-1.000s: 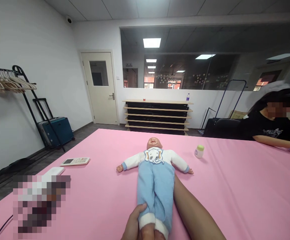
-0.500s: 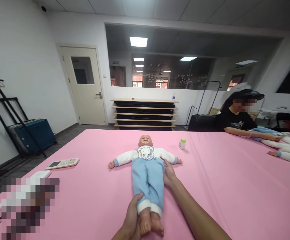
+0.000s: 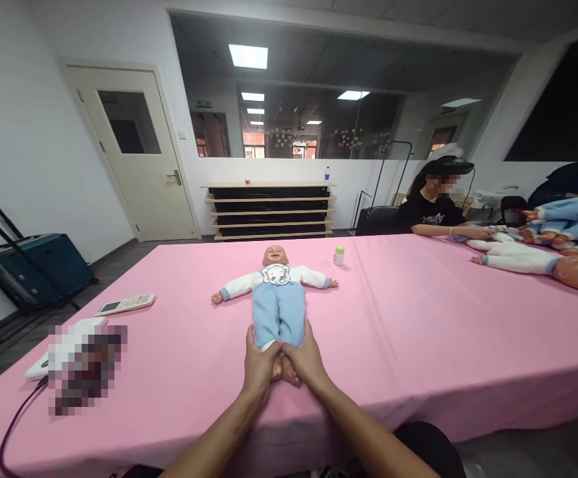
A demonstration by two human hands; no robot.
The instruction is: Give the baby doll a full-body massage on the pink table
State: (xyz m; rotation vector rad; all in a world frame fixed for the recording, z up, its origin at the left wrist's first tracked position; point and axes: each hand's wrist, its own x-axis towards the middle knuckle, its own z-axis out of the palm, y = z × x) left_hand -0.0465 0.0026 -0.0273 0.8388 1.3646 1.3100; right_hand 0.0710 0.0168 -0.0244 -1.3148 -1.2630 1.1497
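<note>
A baby doll (image 3: 279,307) lies on its back on the pink tablecloth, head away from me and arms spread wide. It wears light blue trousers and a white top with an elephant face on the chest. My left hand (image 3: 259,362) wraps around the lower leg and trouser cuff on the left. Around the other lower leg is my right hand (image 3: 304,358), closed in the same way. Both thumbs meet over the cuffs, which they partly hide, and the bare feet show between my wrists.
Beyond the doll's right-side arm stands a small bottle with a green cap (image 3: 338,255). A remote control (image 3: 125,304) and a white device with a cable (image 3: 40,367) lie left, beside a blurred patch. At the right, a person (image 3: 435,206) handles another doll (image 3: 522,257) near several more.
My right hand has moved from the doll's hip down to its lower leg. My left hand still grips the other leg. The view has shifted, showing the table's front edge.
</note>
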